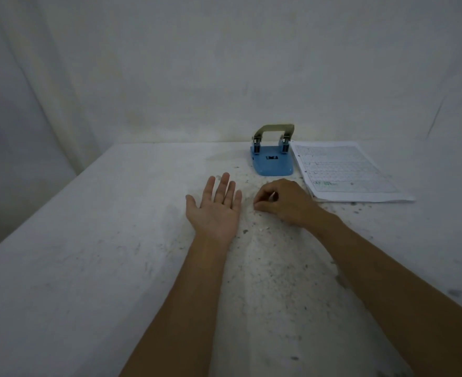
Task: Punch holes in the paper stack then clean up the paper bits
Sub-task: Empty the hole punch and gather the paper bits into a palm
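Makeshift desk – cloth-draped table (88, 268), hole punch (272, 156)

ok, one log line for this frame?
stage: cleanup | left hand: open, palm up | right hand: pinching at bits | punch, paper stack: set aside

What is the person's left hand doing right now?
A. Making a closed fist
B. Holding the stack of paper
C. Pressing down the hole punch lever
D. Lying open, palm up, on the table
D: the left hand lies flat and open, palm up, on the table, away from the blue hole punch and the paper stack, while the right hand pinches at the table surface beside it.
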